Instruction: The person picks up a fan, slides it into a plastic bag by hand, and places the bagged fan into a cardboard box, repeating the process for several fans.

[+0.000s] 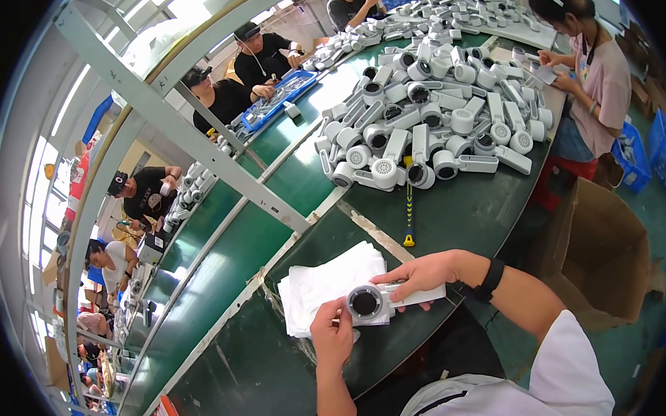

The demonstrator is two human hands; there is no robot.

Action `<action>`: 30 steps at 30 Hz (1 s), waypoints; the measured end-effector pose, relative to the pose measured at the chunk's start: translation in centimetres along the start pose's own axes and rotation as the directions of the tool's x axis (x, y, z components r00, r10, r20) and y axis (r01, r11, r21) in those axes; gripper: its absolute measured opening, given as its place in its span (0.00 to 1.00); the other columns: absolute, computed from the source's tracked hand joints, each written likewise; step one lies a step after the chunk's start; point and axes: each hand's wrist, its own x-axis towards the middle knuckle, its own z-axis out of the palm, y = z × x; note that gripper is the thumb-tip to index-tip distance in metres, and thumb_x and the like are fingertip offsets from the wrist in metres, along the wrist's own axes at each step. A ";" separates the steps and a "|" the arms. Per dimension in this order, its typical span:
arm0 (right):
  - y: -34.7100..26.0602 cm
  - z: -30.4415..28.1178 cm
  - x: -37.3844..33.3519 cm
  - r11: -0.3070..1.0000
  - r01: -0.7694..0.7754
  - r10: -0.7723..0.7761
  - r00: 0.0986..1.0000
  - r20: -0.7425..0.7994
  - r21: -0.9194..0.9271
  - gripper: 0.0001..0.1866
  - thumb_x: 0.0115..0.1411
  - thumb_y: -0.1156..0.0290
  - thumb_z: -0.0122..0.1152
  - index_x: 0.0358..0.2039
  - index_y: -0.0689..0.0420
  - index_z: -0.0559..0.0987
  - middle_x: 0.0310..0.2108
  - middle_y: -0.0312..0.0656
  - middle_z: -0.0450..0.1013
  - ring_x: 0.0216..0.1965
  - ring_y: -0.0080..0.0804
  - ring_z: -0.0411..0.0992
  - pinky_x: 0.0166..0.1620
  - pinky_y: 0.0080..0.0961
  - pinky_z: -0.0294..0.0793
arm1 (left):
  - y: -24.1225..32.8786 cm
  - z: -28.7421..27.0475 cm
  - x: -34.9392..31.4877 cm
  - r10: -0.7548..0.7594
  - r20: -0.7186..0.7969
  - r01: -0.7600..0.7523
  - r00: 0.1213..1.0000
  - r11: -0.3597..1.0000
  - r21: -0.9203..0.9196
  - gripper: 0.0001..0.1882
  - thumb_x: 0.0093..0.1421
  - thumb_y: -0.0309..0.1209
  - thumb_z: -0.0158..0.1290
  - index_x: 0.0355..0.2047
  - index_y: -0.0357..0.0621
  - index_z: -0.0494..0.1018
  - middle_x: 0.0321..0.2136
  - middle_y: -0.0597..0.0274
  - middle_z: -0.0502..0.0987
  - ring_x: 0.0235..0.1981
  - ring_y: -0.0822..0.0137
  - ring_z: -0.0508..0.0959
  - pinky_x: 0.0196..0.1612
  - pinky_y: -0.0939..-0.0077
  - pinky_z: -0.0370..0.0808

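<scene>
Both hands hold one white hair dryer (422, 294) with a short round head and a flat handle. My left hand (332, 331) grips the near left side of the head, with thumb and fingers at its rim. My right hand (424, 275) closes round the handle where it meets the head. A dark round opening framed by a grey ring faces up. Under the dryer lies a stack of thin white plastic bags (315, 285) on the green table (240, 375). Beyond my right hand lies a yellow and dark blue screwdriver (410, 220), its far end near the pile.
A large pile of similar white dryers (445, 116) covers the table ahead. An open cardboard box (598, 253) stands to the right. A metal frame post (181, 119) crosses at left. Co-workers sit along the far side, near a blue tray (282, 100); another person (594, 93) stands at right.
</scene>
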 end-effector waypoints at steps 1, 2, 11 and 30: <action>-0.2 0.0 0.0 1.000 0.000 0.000 1.000 0.003 0.000 0.37 0.65 0.60 0.54 0.71 0.46 0.51 0.39 0.43 0.75 0.27 0.25 0.74 0.27 0.22 0.78 | 0.1 0.0 -0.1 -0.002 -0.001 0.002 1.000 1.000 0.001 0.10 0.60 0.21 0.55 0.42 0.36 0.77 0.27 0.65 0.76 0.26 0.77 0.73 0.28 0.82 0.70; -0.6 0.2 -0.1 0.999 -0.010 0.009 0.999 -0.039 -0.037 0.37 0.65 0.62 0.54 0.71 0.45 0.51 0.39 0.41 0.74 0.27 0.23 0.73 0.27 0.21 0.78 | 0.3 0.0 -0.2 0.012 -0.004 -0.012 1.000 0.999 0.035 0.11 0.58 0.21 0.56 0.42 0.37 0.77 0.27 0.65 0.75 0.26 0.76 0.73 0.28 0.82 0.70; -1.5 2.4 -0.8 0.962 -0.039 -0.043 0.955 -0.293 -0.269 0.37 0.62 0.60 0.53 0.70 0.51 0.55 0.45 0.47 0.74 0.23 0.31 0.75 0.31 0.27 0.77 | 1.6 0.6 -0.9 -0.089 -0.111 0.088 0.990 0.996 -0.014 0.06 0.56 0.23 0.59 0.34 0.38 0.75 0.27 0.66 0.75 0.25 0.76 0.73 0.26 0.81 0.69; -1.7 5.0 0.9 0.791 -0.210 -0.122 0.866 -0.484 -0.575 0.33 0.61 0.54 0.49 0.65 0.52 0.59 0.24 0.50 0.78 0.26 0.48 0.77 0.35 0.41 0.75 | 2.4 2.3 -0.8 0.523 -0.024 -0.490 0.852 0.814 0.312 0.07 0.49 0.21 0.61 0.31 0.41 0.76 0.37 0.55 0.75 0.35 0.56 0.75 0.34 0.68 0.73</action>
